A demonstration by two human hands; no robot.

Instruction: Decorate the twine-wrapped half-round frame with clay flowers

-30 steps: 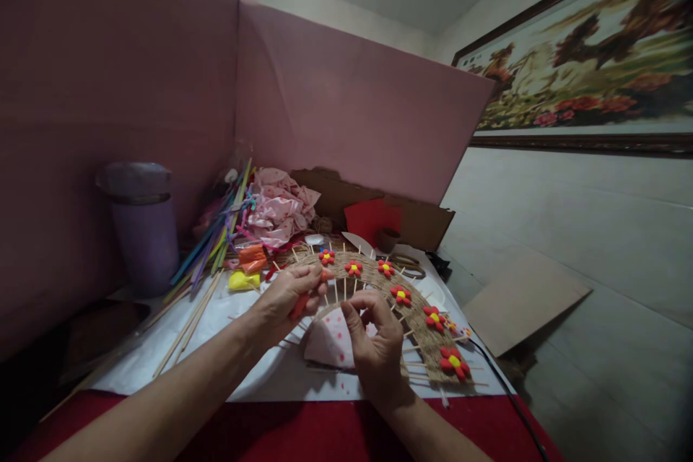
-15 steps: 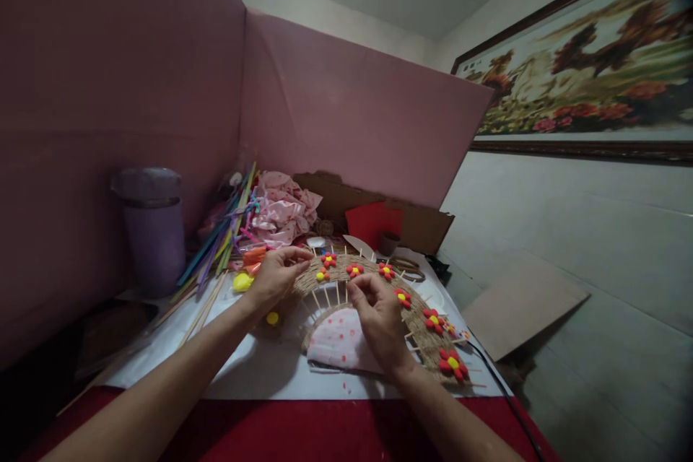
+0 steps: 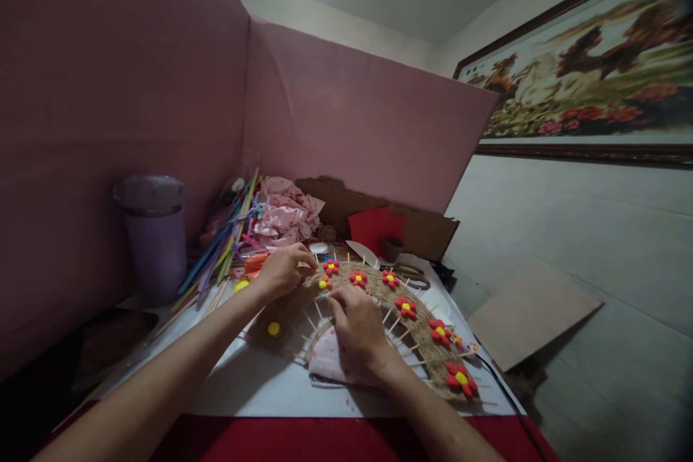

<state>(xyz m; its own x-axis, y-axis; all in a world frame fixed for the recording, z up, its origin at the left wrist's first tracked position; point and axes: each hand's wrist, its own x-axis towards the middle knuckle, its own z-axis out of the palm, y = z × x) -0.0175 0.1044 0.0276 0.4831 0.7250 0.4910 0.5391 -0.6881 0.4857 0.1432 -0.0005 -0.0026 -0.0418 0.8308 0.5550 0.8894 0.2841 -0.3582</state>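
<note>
A fan-shaped piece of brown twine (image 3: 427, 339) woven over thin sticks lies on the white sheet, with several red flowers (image 3: 406, 307) along its band. My left hand (image 3: 286, 271) is at the upper left of the band, its fingers pinched; what they hold is too small to name. Over the inner edge is my right hand (image 3: 357, 321), fingers closed, contents hidden. Between them sits a small flower (image 3: 324, 282) with a yellow centre and orange petals. A yellow disc (image 3: 273, 330) rests on the band's left part. Dotted cloth (image 3: 326, 357) covers the fan's centre.
A purple bin (image 3: 157, 253) stands at the left beside colourful pipe cleaners (image 3: 224, 245). Crumpled pink cloth (image 3: 286, 213), a red sheet (image 3: 373, 229), a small brown pot (image 3: 392, 248) and scissors (image 3: 414, 276) lie behind the fan. A black cable (image 3: 503, 390) runs along the right edge.
My right hand has moved left and slightly down, toward the small orange flower. My left hand has shifted slightly right. The whole view has moved a little.
</note>
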